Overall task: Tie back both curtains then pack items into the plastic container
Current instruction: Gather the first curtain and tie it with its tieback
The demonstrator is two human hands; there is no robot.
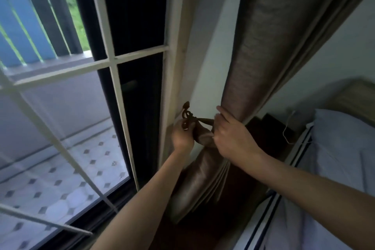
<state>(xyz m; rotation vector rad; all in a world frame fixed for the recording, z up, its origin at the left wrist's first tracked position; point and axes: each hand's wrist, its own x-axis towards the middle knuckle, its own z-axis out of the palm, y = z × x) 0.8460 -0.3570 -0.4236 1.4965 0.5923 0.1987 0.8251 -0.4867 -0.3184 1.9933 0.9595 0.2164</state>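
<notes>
A brown curtain [261, 50] hangs gathered beside the glass door and is pinched in at waist height. A dark tieback strap [204, 121] runs from a dark metal wall hook [186, 110] around the bunched fabric. My left hand [182, 136] is closed on the strap's end just below the hook. My right hand [229, 136] grips the gathered curtain and the strap on its right side. Below my hands the curtain's lower part [194, 186] hangs in folds. No plastic container is in view.
A white-framed glass door [113, 61] fills the left, with a tiled balcony [67, 174] outside. A bed with a grey pillow [343, 134] and sheet stands close on the right. A white cable [288, 126] hangs by a dark bedside table [269, 124].
</notes>
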